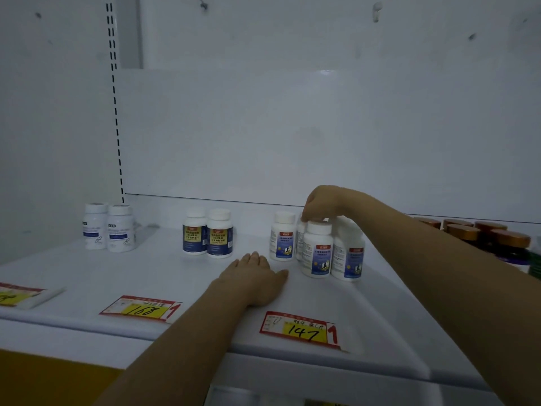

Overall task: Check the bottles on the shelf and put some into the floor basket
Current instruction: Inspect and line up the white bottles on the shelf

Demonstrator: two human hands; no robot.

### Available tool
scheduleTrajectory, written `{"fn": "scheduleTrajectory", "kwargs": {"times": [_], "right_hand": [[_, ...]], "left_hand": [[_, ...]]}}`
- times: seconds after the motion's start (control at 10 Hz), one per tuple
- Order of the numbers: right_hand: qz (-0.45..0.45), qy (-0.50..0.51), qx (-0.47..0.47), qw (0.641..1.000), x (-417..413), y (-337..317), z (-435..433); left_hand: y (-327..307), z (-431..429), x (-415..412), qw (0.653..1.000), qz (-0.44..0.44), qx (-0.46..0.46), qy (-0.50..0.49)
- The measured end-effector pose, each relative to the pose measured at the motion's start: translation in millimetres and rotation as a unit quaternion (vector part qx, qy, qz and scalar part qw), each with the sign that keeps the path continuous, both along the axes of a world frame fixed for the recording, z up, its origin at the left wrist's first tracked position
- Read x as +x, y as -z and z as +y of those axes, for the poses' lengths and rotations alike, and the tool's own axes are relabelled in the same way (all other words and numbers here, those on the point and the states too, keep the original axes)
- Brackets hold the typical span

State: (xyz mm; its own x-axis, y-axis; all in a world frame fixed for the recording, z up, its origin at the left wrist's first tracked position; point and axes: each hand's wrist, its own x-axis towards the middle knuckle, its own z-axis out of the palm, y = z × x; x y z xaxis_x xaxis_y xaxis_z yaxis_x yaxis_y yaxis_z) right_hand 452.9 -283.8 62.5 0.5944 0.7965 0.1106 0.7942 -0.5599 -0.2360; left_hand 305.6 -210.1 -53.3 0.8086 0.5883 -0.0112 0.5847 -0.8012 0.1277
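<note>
Meanwhile the left hand (254, 277) lies flat and released on the shelf (164, 276); to its right, the right hand (321, 200) pinches a white bottle (300, 239) by its cap.

I've got a single view, from the head: it faces forward and slightly down onto the shelf (164, 276), close enough to read the price tag (298, 329) at its front edge; the back panel (292, 127) fills the upper half.

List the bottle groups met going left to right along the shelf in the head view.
Two pale-labelled white bottles → two blue-and-yellow-labelled bottles → blue-labelled white bottle cluster → copper-capped dark jars.
</note>
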Motion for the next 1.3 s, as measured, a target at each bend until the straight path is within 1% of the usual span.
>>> {"fn": "scheduleTrajectory", "kwargs": {"times": [0.1,0.2,0.3,0.4,0.5,0.6,0.7,0.8,0.9,1.0,1.1,1.2,1.3], "right_hand": [[0.003,-0.009,-0.001,1.000,-3.6,-6.8,-5.4],[-0.030,0.021,0.025,0.999,-6.6,-16.9,-17.4],[-0.034,0.061,-0.020,0.997,2.1,-17.5,-28.9],[0.052,0.089,-0.049,0.993,7.2,-9.6,-31.2],[0.051,0.083,-0.040,0.994,9.9,-5.5,-27.4],[0.032,0.088,-0.036,0.995,15.1,-4.3,-27.0],[-0.026,0.094,-0.009,0.995,14.4,-9.7,-30.0],[-0.115,0.081,0.063,0.988,4.2,-29.7,-37.5],[-0.133,0.050,0.147,0.979,-15.0,-54.8,-47.0],[-0.098,-0.008,0.211,0.973,-37.6,-73.3,-55.8],[-0.033,-0.069,0.244,0.967,-59.4,-77.9,-65.5],[-0.045,-0.104,0.240,0.964,-76.0,-70.3,-73.8],[-0.053,-0.120,0.248,0.960,-83.0,-55.3,-82.0]], "left_hand": [[0.8,-0.8,-1.1,1.000,0.002,-0.003,0.000],[0.2,-1.4,-1.8,1.000,0.005,-0.002,-0.002],[-1.4,-3.0,-2.8,1.000,0.004,-0.003,-0.007],[-1.1,-4.2,-2.9,1.000,0.000,-0.003,-0.010],[-0.7,-4.0,-2.7,1.000,-0.004,-0.003,-0.009],[-0.9,-4.4,-2.8,1.000,-0.009,0.000,-0.007],[0.1,-4.2,-3.7,0.999,-0.026,-0.011,-0.017],[-8.5,-11.1,-7.7,0.995,-0.097,-0.022,-0.018],[-28.1,-28.7,-17.5,0.950,-0.310,-0.033,-0.007],[-51.0,-40.6,-23.9,0.890,-0.450,-0.070,0.017],[-71.8,-50.0,-23.7,0.867,-0.460,-0.181,0.056],[-79.8,-57.2,-21.9,0.838,-0.451,-0.291,0.101],[-74.3,-61.8,-23.3,0.809,-0.462,-0.345,0.120]]}}
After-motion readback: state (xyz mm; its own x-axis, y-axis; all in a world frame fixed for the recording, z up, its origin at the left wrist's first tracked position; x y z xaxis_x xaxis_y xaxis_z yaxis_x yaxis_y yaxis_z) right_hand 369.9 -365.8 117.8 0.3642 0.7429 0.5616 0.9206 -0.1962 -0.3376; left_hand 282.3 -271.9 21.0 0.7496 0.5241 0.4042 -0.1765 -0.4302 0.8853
